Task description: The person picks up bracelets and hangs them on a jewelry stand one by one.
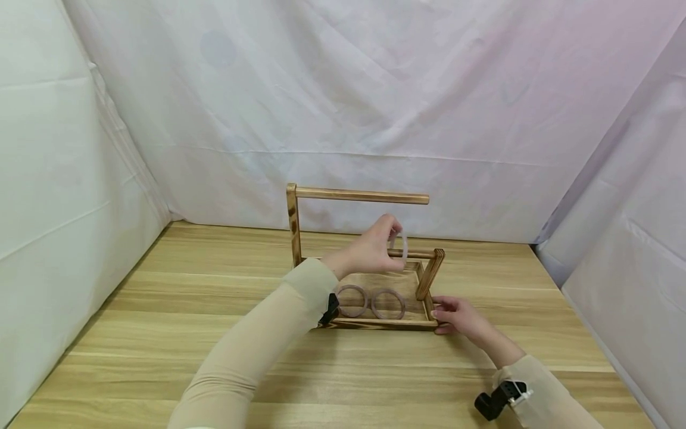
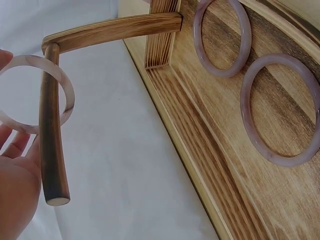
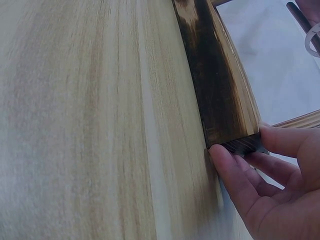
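Note:
My left hand (image 1: 377, 244) holds a pale bangle (image 2: 68, 95) upright between thumb and fingers. In the left wrist view the lower rod (image 2: 50, 130) of a wooden display stand appears to pass through this bangle. Two mauve bangles (image 1: 352, 300) (image 2: 282, 110) lie flat side by side on the stand's tray base (image 1: 412, 325). At the base's front right corner my right hand (image 1: 458, 319) grips the wood, its fingertips (image 3: 225, 155) on the dark edge. Part of the base is hidden behind the left forearm.
A taller rod (image 1: 364, 195) runs above from the stand's left post (image 1: 294, 226), with its free end to the right. The short post (image 1: 430, 274) stands at the right. A wooden table (image 1: 187, 298) lies below, with white cloth (image 1: 321, 89) behind and at both sides.

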{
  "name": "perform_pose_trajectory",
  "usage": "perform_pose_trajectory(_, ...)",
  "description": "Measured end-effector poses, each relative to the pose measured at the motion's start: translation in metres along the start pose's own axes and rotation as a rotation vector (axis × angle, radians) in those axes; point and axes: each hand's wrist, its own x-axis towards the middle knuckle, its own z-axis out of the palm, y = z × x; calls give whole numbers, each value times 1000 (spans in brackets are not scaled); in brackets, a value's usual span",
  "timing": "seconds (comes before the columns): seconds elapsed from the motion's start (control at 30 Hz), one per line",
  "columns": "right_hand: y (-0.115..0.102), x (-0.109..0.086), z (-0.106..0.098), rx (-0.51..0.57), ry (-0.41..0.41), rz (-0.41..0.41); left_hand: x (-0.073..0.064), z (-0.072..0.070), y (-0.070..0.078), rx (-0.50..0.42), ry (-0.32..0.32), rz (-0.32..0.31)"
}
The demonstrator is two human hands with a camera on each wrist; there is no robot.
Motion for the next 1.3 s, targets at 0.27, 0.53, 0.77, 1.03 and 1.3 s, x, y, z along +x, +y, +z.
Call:
perform_pose_trajectory(0.27,-1,1,0,2,-1,0,5,3,1,61,-7,17)
perform_pose_trajectory(0.53,-1,1,1,-1,-1,1,7,3,1,119,-35,-7)
perform_pose_trajectory(0.77,-1,0,1,-7,-1,-2,6,3,2,182,-48,-6)
perform_pose_trajectory(1.03,-1,0,1,-21,1,9,7,3,3,364,-47,-19)
perform_pose_trajectory(1.3,-2,-1,2,-21,10,-4,6,5,4,534,-8,-27)
